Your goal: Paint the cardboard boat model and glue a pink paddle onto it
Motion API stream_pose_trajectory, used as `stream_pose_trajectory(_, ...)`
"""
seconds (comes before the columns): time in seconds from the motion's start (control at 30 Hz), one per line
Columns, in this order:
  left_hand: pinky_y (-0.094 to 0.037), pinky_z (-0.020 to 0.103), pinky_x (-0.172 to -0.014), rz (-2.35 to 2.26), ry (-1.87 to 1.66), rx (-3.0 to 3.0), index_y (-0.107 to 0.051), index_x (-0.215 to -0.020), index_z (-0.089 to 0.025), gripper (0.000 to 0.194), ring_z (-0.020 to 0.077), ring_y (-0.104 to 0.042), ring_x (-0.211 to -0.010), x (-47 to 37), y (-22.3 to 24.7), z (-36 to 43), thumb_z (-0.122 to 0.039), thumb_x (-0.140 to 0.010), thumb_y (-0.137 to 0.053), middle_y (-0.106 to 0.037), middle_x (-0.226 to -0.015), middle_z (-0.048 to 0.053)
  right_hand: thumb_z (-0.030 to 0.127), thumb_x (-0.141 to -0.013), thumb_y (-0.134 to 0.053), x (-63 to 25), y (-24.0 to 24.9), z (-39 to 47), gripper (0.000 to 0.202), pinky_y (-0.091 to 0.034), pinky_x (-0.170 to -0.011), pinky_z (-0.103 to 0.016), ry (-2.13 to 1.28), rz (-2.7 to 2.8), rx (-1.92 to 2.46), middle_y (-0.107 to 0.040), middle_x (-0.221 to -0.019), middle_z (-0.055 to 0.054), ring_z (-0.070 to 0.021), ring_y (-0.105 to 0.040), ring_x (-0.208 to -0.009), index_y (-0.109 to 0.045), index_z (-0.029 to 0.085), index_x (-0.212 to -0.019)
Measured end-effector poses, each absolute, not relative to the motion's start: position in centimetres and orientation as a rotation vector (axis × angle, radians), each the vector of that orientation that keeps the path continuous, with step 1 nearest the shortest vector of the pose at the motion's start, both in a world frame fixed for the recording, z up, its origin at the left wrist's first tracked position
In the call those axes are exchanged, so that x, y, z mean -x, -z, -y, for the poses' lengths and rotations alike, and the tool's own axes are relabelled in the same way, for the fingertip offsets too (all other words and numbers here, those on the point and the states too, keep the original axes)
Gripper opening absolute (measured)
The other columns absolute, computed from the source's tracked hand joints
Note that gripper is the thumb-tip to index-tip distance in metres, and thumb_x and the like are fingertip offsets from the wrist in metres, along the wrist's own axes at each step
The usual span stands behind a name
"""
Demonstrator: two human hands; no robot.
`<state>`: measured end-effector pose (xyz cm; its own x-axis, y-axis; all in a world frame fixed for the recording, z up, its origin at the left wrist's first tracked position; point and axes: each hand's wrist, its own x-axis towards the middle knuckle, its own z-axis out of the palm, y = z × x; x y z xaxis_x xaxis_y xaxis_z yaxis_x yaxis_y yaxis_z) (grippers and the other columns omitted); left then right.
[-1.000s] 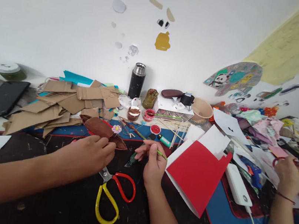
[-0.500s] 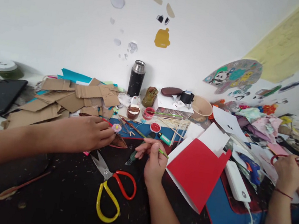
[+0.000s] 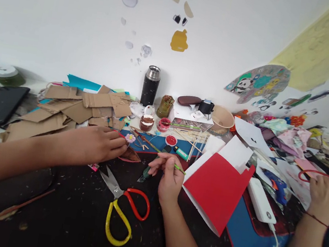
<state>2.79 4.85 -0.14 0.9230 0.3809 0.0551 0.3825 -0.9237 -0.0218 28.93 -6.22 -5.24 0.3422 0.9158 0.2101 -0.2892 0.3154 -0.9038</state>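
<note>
My left hand [image 3: 107,146] reaches in from the left, its fingers curled over a brown pointed piece with a reddish edge [image 3: 130,155]; most of that piece is hidden under the hand. Just above the fingertips shows a small pink flower [image 3: 130,138]; what it is fixed to is hidden. A slim paintbrush with a green handle [image 3: 180,169] is pinched in my right hand [image 3: 170,176], its end poking out toward the right. Below both hands lie scissors [image 3: 117,192] with one red and one yellow handle, blades apart. Beside the right fingers rests a dark green cutter [image 3: 145,174].
Cardboard scraps [image 3: 48,112] pile up at back left. Paint jars [image 3: 147,123] and a black flask [image 3: 150,86] stand by the wall. A red folded sheet [image 3: 219,191] lies right of my hand, then a white power bank [image 3: 262,200]. Another person's hand [image 3: 325,193] works at far right.
My left hand shifts very slightly, and the pink flower beside it sits a little further right. My right hand stays in place. The other person's hands move to the right.
</note>
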Motion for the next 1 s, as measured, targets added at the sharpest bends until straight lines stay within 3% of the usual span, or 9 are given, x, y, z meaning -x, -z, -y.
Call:
stream_pose_trajectory(0.1,-0.058,0.046,-0.106,0.482,0.023,3.079,-0.070,-0.142,-0.029,0.054,0.0319,-0.073,-0.122,-3.0,-0.7,-4.8,-0.003,-0.098,-0.054,-0.078,-0.128,0.013,0.055,-0.108,-0.065,-28.9,5.2,6.2,0.038,-0.049,-0.047,-0.022,-0.934,0.863,0.907,-0.081,-0.072,-0.003,-0.0133,-0.069,-0.049,-0.078,0.020,-0.101)
stream_pose_trajectory(0.33,-0.056,0.040,-0.113,0.455,0.308,3.151,-0.069,-0.143,-0.034,0.051,0.0254,-0.072,-0.127,-0.9,-3.0,-3.9,-0.009,-0.104,-0.050,-0.081,-0.130,0.007,0.057,-0.107,-0.064,-29.0,4.9,6.2,0.040,-0.049,-0.045,-0.024,-0.902,0.876,0.936,-0.081,-0.070,-0.004,-0.0150,-0.068,-0.047,-0.077,0.020,-0.099)
stream_pose_trajectory(0.4,-0.058,0.040,-0.106,0.571,0.482,3.052,-0.070,-0.140,-0.033,0.045,0.0249,-0.073,-0.124,0.8,-3.6,-3.6,-0.015,-0.108,-0.045,-0.081,-0.128,0.008,0.057,-0.107,-0.064,-29.0,4.9,6.2,0.040,-0.050,-0.045,-0.024,-0.892,0.876,0.942,-0.081,-0.070,-0.004,-0.0154,-0.068,-0.047,-0.077,0.020,-0.099)
stream_pose_trajectory(0.47,-0.061,0.040,-0.095,0.875,0.594,2.870,-0.076,-0.129,-0.030,0.033,0.0256,-0.076,-0.106,2.7,-3.9,-3.5,-0.026,-0.109,-0.050,-0.083,-0.113,0.007,0.057,-0.107,-0.063,-28.9,4.9,6.3,0.040,-0.050,-0.045,-0.025,-0.893,0.878,0.945,-0.081,-0.070,-0.004,-0.0156,-0.068,-0.047,-0.076,0.020,-0.099)
stream_pose_trajectory(0.57,-0.060,0.038,-0.080,1.262,0.700,2.640,-0.078,-0.114,-0.026,0.031,0.0265,-0.076,-0.091,5.0,-3.3,-3.4,-0.042,-0.109,-0.052,-0.082,-0.104,0.007,0.056,-0.108,-0.063,-28.8,5.0,6.4,0.040,-0.050,-0.045,-0.024,-0.903,0.879,0.944,-0.081,-0.070,-0.004,-0.0155,-0.068,-0.047,-0.076,0.020,-0.099)
stream_pose_trajectory(0.63,-0.060,0.041,-0.087,1.342,0.708,2.647,-0.078,-0.117,-0.026,0.035,0.0283,-0.076,-0.098,5.9,-2.4,-3.3,-0.047,-0.108,-0.051,-0.082,-0.108,0.008,0.055,-0.108,-0.063,-28.7,5.0,6.4,0.039,-0.050,-0.046,-0.024,-0.907,0.876,0.941,-0.081,-0.070,-0.004,-0.0152,-0.068,-0.047,-0.076,0.020,-0.100)
stream_pose_trajectory(0.7,-0.056,0.048,-0.105,1.306,0.648,2.737,-0.074,-0.132,-0.025,0.043,0.0318,-0.073,-0.115,6.3,-1.4,-3.3,-0.053,-0.107,-0.052,-0.082,-0.120,0.010,0.055,-0.108,-0.064,-28.6,5.1,6.3,0.039,-0.050,-0.046,-0.024,-0.905,0.871,0.940,-0.080,-0.069,-0.003,-0.0151,-0.068,-0.048,-0.077,0.020,-0.099)
stream_pose_trajectory(0.8,-0.045,0.059,-0.120,1.284,0.485,2.848,-0.061,-0.152,-0.025,0.057,0.0362,-0.059,-0.139,6.2,-0.5,-3.5,-0.057,-0.105,-0.054,-0.074,-0.143,0.014,0.056,-0.107,-0.065,-28.6,5.0,6.3,0.039,-0.050,-0.045,-0.025,-0.896,0.861,0.955,-0.080,-0.069,-0.003,-0.0157,-0.068,-0.047,-0.077,0.019,-0.098)
stream_pose_trajectory(1.0,-0.037,0.060,-0.128,1.240,0.302,3.026,-0.052,-0.159,-0.021,0.057,0.0338,-0.047,-0.152,4.4,-1.1,-5.0,-0.033,-0.104,-0.063,-0.062,-0.160,0.015,0.058,-0.105,-0.066,-28.7,5.0,6.1,0.041,-0.050,-0.045,-0.026,-0.867,0.849,0.975,-0.079,-0.067,-0.003,-0.0161,-0.067,-0.046,-0.076,0.020,-0.097)
